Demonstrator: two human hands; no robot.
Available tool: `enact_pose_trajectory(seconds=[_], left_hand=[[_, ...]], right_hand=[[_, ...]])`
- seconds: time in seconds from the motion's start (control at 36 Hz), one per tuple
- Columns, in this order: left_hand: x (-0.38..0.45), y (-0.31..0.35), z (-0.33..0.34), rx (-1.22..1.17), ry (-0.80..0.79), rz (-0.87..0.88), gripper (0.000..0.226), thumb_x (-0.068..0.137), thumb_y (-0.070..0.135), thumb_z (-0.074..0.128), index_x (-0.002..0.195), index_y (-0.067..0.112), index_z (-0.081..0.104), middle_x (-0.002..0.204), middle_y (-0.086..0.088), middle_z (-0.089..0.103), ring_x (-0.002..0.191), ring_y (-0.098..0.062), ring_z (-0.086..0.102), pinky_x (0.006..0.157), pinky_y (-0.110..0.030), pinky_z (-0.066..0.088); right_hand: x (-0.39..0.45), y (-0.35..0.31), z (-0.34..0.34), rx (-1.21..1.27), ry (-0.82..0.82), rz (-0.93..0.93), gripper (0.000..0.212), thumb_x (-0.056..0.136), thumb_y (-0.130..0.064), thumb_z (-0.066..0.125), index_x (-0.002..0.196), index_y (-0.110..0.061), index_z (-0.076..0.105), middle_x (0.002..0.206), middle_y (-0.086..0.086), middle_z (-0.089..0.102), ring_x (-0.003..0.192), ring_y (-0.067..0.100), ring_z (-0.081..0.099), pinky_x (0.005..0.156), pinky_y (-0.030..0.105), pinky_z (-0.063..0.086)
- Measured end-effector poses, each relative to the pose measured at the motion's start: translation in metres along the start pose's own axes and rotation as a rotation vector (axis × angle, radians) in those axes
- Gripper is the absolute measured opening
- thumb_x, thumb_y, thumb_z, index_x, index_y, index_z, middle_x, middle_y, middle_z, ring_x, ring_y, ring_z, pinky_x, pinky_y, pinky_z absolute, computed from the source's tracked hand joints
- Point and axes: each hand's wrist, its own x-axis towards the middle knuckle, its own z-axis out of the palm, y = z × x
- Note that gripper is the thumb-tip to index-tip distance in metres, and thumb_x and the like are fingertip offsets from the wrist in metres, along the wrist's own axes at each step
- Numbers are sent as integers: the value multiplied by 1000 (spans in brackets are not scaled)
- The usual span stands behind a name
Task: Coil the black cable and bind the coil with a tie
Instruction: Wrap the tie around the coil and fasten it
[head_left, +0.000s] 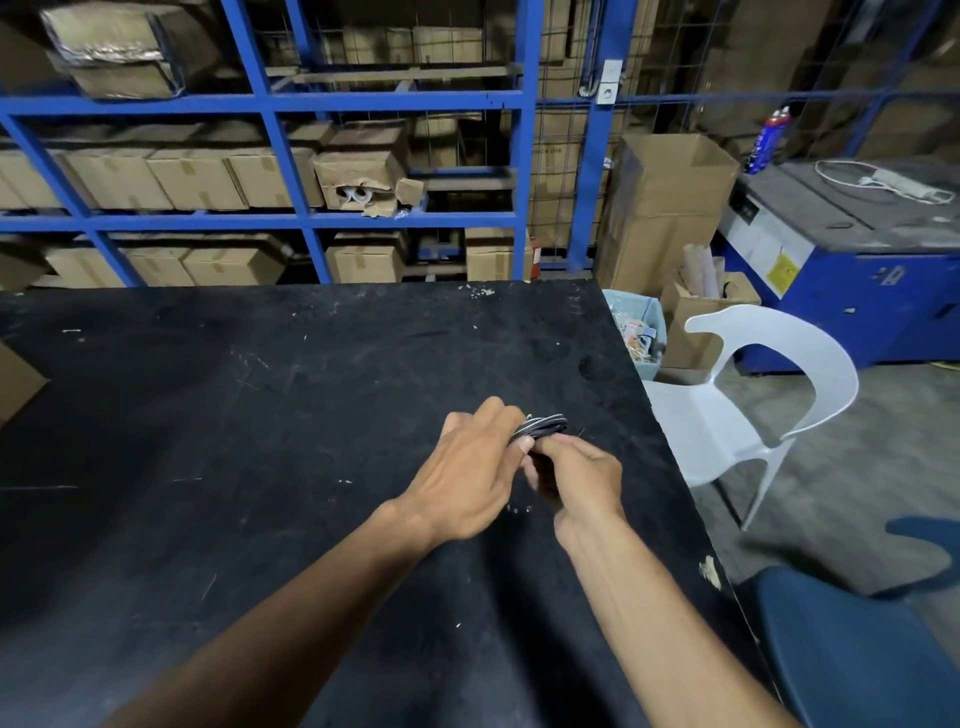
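Left hand (470, 467): knuckles up, fingers curled over the near-left side of the coil, thumb tip pressed against it; grasping the black cable.
Right hand (579, 475): fingers pinched together at the coil's near edge, at 5 o'clock from the bundle; it grips the coil, though whether it also holds a tie cannot be told.
Black cable (543, 426): wound into a small tight coil, held between both hands just above the surface; only its far end shows, at 12 o'clock from the right hand, with pale glints across the strands.
Tie: not clearly made out; a thin dark tip sticks out at 3 o'clock from the coil, identity uncertain.
Surface (260, 415): black, scuffed and scratched, with pale specks; the hands sit toward its right edge.
Small white crumbs (519, 509): on the surface at 6 o'clock from the coil, between the two wrists.
White plastic chair (753, 395): on the floor at 3 o'clock from the hands, just beside the surface's right edge.
Blue seat (852, 649): at 5 o'clock, near the bottom-right corner.
Waste bin (641, 327): pale, filled with scraps, at 1 o'clock beyond the surface's far-right corner.
Open cardboard box (670, 208): tall, standing behind the bin.
Blue shelving (291, 104): at 12 o'clock, stacked with cardboard boxes.
Blue machine (852, 270): at 2 o'clock, with a white cord lying on top.
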Motion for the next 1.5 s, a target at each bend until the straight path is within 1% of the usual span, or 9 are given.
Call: enact_pose_trajectory(seconds=[0.17, 0.31, 0.47, 0.64, 0.83, 0.89, 1.11, 1.25, 1.5], left_hand=[[0, -3, 1, -38, 64, -18, 19, 110, 30, 47, 118, 22, 63, 102, 6, 50, 88, -23, 55, 97, -33, 41], [2, -8, -2, -207, 64, -62, 17, 106, 33, 57, 107, 31, 74, 97, 5, 56, 90, -14, 60, 85, -34, 52], [10, -3, -7, -186, -35, -133, 22, 105, 34, 59, 94, 28, 77, 88, -2, 64, 85, -15, 63, 82, -34, 51], [18, 1, -11, -134, -6, -155, 26, 106, 32, 59, 121, 20, 77, 99, 2, 60, 95, -16, 61, 90, -32, 50], [18, 5, -3, -327, 76, -159, 14, 92, 34, 80, 106, 33, 83, 84, -3, 68, 66, -1, 66, 68, -10, 47], [17, 6, 1, -463, 83, -192, 20, 87, 32, 85, 106, 39, 83, 86, -7, 73, 62, -2, 72, 69, -13, 54], [10, 0, 20, -476, 175, -185, 33, 92, 29, 81, 124, 36, 76, 86, -6, 63, 70, -15, 70, 77, -34, 63], [4, -1, 25, -404, 242, -113, 37, 98, 26, 74, 134, 33, 70, 89, -3, 61, 82, -16, 62, 78, -18, 53], [11, -7, 27, -810, 323, -327, 21, 93, 14, 80, 108, 28, 84, 97, -2, 71, 66, -3, 68, 67, -15, 55]], right_hand=[[0, 0, -4, 130, -65, 71, 18, 89, 4, 74, 107, 2, 77, 85, 16, 76, 54, 13, 71, 49, 19, 55], [2, -3, -9, 176, -150, 116, 17, 93, 0, 72, 105, -8, 80, 81, 5, 82, 67, 12, 73, 59, 18, 55], [4, -1, -14, 241, -138, 123, 19, 92, 7, 69, 93, -8, 80, 73, 1, 80, 54, 6, 68, 52, 16, 55], [6, 0, -21, 192, -202, 129, 18, 87, 4, 76, 98, -9, 83, 80, 4, 81, 56, 6, 67, 55, 17, 56], [7, -1, -21, 213, -274, 151, 31, 97, 4, 61, 123, -6, 75, 98, 11, 77, 67, 12, 64, 58, 18, 54], [6, 0, -20, 208, -291, 165, 33, 100, 3, 57, 127, -7, 74, 105, 14, 75, 72, 15, 63, 62, 21, 54], [3, 2, -21, 255, -306, 244, 30, 101, 3, 54, 113, -10, 78, 87, 6, 79, 68, 11, 65, 57, 16, 56], [4, 3, -19, 343, -302, 277, 32, 101, 6, 54, 128, -4, 68, 87, 6, 71, 73, 12, 61, 70, 20, 50], [-4, 11, -20, 79, -189, -44, 12, 84, 12, 77, 85, 1, 75, 74, 12, 80, 71, 19, 79, 63, 20, 60]])
